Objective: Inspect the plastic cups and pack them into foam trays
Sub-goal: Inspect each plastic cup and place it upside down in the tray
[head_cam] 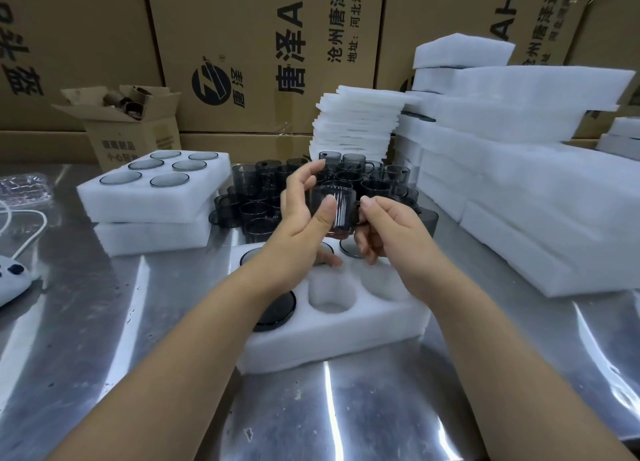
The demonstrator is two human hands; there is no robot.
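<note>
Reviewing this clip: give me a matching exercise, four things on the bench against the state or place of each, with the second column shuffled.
Things
1. ribbed cup
2. near foam tray
3. left foam tray
4. small cardboard box

States or places
a. all six pockets filled
b. lifted, gripped by the right hand
c. flaps open, at the back left
d. some pockets empty

Pairs: 1-b, 2-d, 3-a, 4-c

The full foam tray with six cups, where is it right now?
In the head view the full tray sits left of centre, on another foam tray, left of the loose cups, in front of the open carton.
</note>
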